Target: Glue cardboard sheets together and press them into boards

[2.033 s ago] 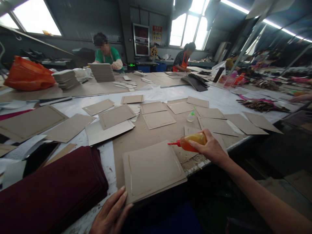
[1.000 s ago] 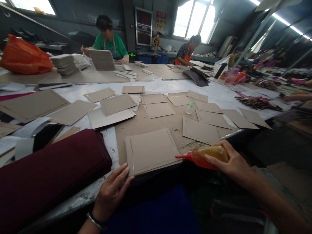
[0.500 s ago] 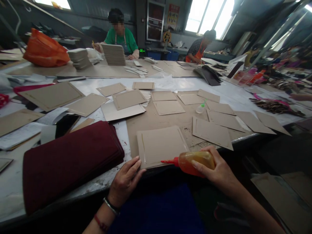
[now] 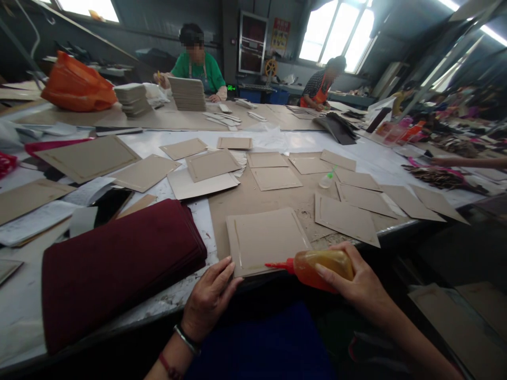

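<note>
A squeeze bottle (image 4: 322,268) of amber liquid, probably glue, lies sideways in my right hand (image 4: 358,279), fingers wrapped round it. Its red nozzle points left, the tip at the front edge of a beige cardboard sheet (image 4: 271,235). Shiny strips of liquid run along that sheet's left and right margins. My left hand (image 4: 209,295) is closed on the sheet's near-left corner, fingertips at the side and thumb at the front edge; the underside of this hold is hidden. Left of it lies a folded stack of dark red cloth (image 4: 122,269).
More cardboard sheets (image 4: 346,216) with shiny margins spread across the table. A small bottle with a green tip (image 4: 327,180) stands among them. Across the table are a person in green (image 4: 198,71), a person in an orange apron (image 4: 320,87), stacked boards (image 4: 188,95) and an orange bag (image 4: 77,84).
The view has shifted slightly. The bottle's nozzle stays near the sheet's front edge, with both hands in nearly the same place. At far right, another person's forearm reaches farther in over the table.
</note>
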{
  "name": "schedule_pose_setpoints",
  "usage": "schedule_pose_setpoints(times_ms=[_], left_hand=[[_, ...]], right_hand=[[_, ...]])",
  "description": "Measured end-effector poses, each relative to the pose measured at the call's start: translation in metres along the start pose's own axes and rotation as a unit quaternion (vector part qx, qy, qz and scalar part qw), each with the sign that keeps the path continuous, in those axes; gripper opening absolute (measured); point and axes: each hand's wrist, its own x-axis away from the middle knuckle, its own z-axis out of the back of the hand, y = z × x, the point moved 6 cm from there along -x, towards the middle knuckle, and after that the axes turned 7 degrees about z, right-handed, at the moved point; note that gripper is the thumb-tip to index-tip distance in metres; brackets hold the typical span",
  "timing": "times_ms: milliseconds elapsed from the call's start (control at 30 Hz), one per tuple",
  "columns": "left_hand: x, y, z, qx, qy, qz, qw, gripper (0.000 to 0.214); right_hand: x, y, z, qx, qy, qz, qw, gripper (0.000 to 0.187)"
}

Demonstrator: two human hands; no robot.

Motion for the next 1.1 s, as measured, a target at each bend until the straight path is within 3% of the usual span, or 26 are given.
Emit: schedule_pose_setpoints(times_ms=[333, 433, 700, 967, 1100], left_hand=[[-0.001, 0.002, 0.000, 0.007, -0.008, -0.006, 1.000, 0.028], [-0.001, 0.003, 0.000, 0.004, -0.006, -0.014, 1.000, 0.027], [0.000, 0.001, -0.002, 0.002, -0.012, -0.011, 1.000, 0.026], [0.001, 0.000, -0.002, -0.004, -0.005, -0.021, 1.000, 0.029], [0.000, 0.001, -0.002, -0.004, -0.006, -0.024, 1.000, 0.029]], right_hand=[[0.011, 0.016, 0.046, 0.079, 0.069, -0.039, 0.994, 0.038], [0.014, 0.013, 0.047, 0.083, 0.075, -0.038, 0.993, 0.037], [0.013, -0.006, 0.017, 0.029, 0.036, -0.001, 0.999, 0.033], [0.018, 0.015, 0.058, 0.099, 0.112, -0.034, 0.988, 0.034], [0.021, 0.020, 0.065, 0.095, 0.114, -0.047, 0.988, 0.036]])
